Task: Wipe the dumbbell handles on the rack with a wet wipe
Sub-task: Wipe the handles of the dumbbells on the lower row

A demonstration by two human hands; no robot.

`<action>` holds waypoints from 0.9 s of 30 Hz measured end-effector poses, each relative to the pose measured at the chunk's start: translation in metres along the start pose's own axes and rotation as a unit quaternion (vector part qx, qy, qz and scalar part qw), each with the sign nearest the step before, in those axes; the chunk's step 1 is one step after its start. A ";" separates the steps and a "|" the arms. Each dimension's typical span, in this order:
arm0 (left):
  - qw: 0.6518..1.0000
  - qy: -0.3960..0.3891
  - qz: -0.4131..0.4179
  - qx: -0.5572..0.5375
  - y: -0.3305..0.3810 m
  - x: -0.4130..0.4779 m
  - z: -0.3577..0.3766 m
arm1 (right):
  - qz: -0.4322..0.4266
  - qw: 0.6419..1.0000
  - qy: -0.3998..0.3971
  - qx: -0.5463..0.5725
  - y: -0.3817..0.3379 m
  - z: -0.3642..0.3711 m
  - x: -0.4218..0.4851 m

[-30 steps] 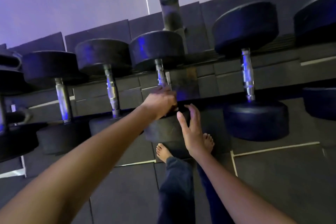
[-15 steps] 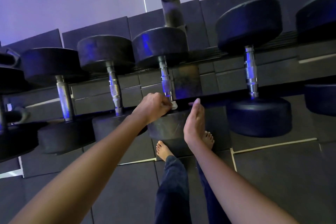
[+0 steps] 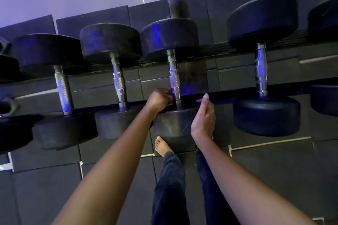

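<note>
White against the knuckles: grips the wet wipe in the curled left hand, touching it to the lowest ring of the steel handle. Covered the lower shaft a second ago; sits off its left side now, leaving nearly all the knurled length bare above the grip. Reads as the bottom of a downward stroke, with the near head just below the grip. Keeps the right hand straight-fingered and empty just right of the grip, thumb drawn in since then. Points, probably, to moving on soon: next handle well to the right, another handle near on the left, all across the rack.
</note>
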State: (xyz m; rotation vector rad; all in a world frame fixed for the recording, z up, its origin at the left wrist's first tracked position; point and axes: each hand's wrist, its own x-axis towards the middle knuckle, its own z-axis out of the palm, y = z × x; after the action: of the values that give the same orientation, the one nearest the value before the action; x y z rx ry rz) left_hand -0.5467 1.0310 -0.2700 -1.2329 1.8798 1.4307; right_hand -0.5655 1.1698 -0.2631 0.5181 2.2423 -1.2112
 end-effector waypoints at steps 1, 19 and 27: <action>1.000 -0.021 -0.002 -0.015 0.000 0.002 -0.001 | 0.000 1.000 -0.001 0.000 0.000 0.000 0.000; 0.997 0.024 -0.030 -0.067 -0.016 -0.007 0.001 | 0.025 1.000 -0.012 0.009 -0.003 -0.004 0.000; 0.916 0.340 0.122 -0.175 0.033 0.020 -0.005 | 0.015 1.000 -0.011 0.002 -0.006 -0.003 -0.002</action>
State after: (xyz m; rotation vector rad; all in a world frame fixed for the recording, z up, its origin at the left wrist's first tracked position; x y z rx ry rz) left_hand -0.5841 1.0210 -0.2676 -1.9158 2.3547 1.6629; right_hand -0.5680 1.1691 -0.2570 0.5366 2.2072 -1.1999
